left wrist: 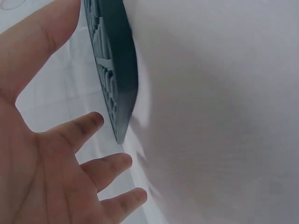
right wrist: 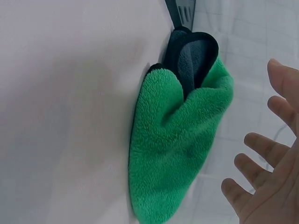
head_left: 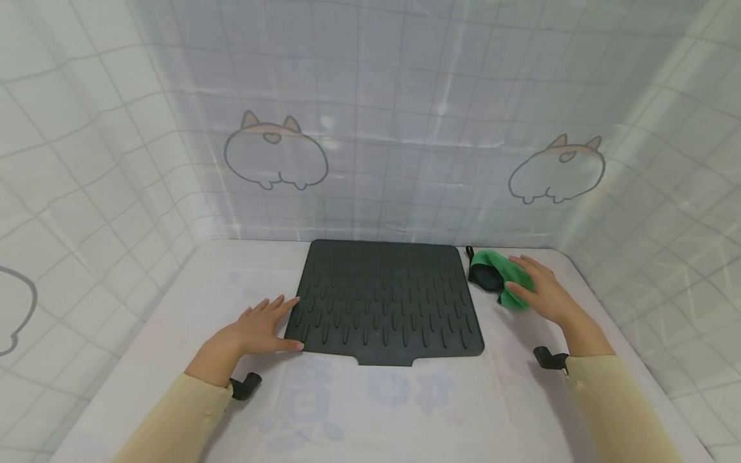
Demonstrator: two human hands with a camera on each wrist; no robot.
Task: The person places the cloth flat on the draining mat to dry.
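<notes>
A dark grey ridged mat (head_left: 384, 302) lies flat on the table, a short tab on its near edge. My left hand (head_left: 260, 331) is spread at the mat's left side, its thumb and index fingertips right at the edge. In the left wrist view those fingers are straight, with the mat's thick rim (left wrist: 122, 79) beyond them. To the mat's right is a crumpled plush cloth (right wrist: 180, 135), green on one side and dark on the other, with a black border. My right hand (head_left: 544, 292) hovers over the cloth with extended fingers, and the right wrist view shows a gap between them.
A white cloth with faint prints covers the table (head_left: 370, 411). Grid-patterned curtains (head_left: 405, 128) with animal drawings enclose the back and both sides, close behind the mat's far edge. A small black loop (head_left: 469, 252) sticks out at the cloth's far left corner.
</notes>
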